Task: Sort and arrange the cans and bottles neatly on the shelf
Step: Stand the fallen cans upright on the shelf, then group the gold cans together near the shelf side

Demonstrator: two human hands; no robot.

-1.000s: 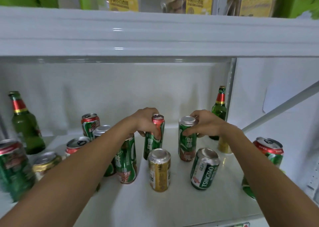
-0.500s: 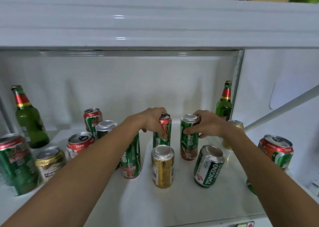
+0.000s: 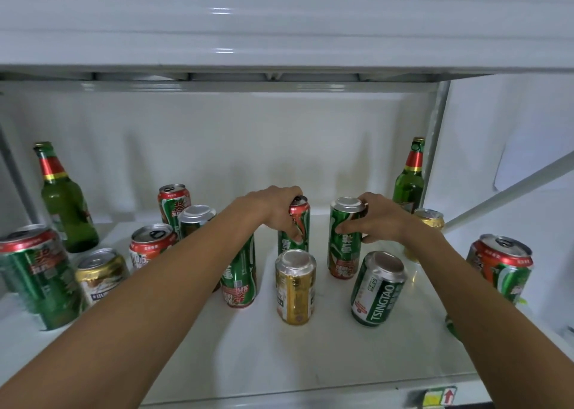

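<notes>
We see our left hand (image 3: 273,206) grip a red-topped green can (image 3: 295,231) and our right hand (image 3: 377,219) grip a silver-topped green can (image 3: 343,237) (both apparently standing) mid-shelf (image 3: 248,356).

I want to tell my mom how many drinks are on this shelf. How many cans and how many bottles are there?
cans: 12
bottles: 2
Total: 14
</notes>
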